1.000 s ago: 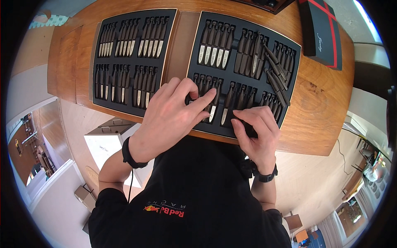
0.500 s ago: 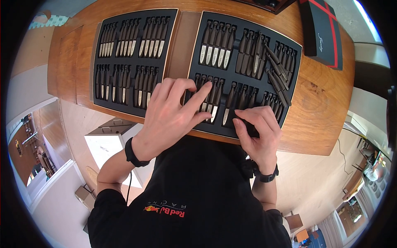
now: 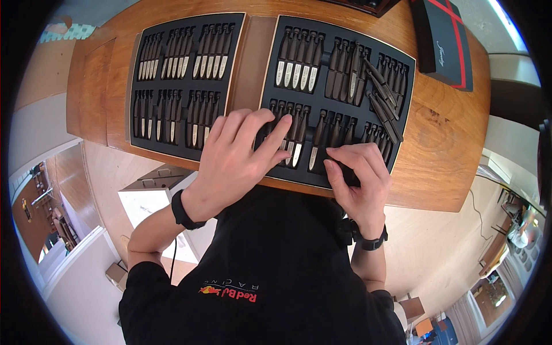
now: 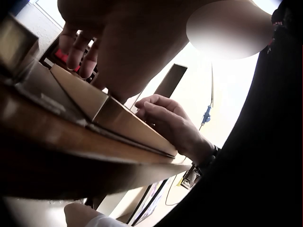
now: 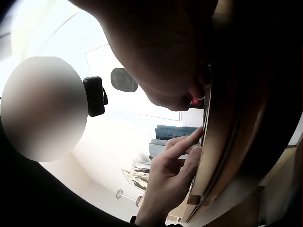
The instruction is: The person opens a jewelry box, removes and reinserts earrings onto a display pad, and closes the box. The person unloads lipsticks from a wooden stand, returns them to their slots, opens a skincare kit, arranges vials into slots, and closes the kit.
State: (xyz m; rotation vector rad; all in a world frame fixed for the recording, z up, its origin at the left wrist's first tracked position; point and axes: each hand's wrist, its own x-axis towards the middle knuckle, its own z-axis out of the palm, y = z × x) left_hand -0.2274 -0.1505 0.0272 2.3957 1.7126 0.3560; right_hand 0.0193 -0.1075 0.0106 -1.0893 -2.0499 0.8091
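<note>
A hinged case lies spread on the table, with a left tray [image 3: 175,85] and a right tray [image 3: 318,102], both dark and filled with slim dark sticks with pale lower ends. My left hand [image 3: 233,158] is over the near left group of the right tray. Its index finger reaches straight onto the sticks [image 3: 296,138] there, and its thumb points at their pale ends. My right hand [image 3: 365,172] rests at that tray's near edge, fingers loosely bent, thumb apart from the index finger, near a single stick [image 3: 316,144]. The right palm side is hidden in the head view.
Several loose sticks [image 3: 382,95] lie crosswise over the right tray's far right groups. A black box with a red ribbon [image 3: 441,49] stands on the wooden table [image 3: 443,138] at the far right. The table's front edge runs close to my body.
My left index finger has shifted left along the near left group, off the rightmost stick, uncovering more of it. The right hand has stayed nearly in place.
</note>
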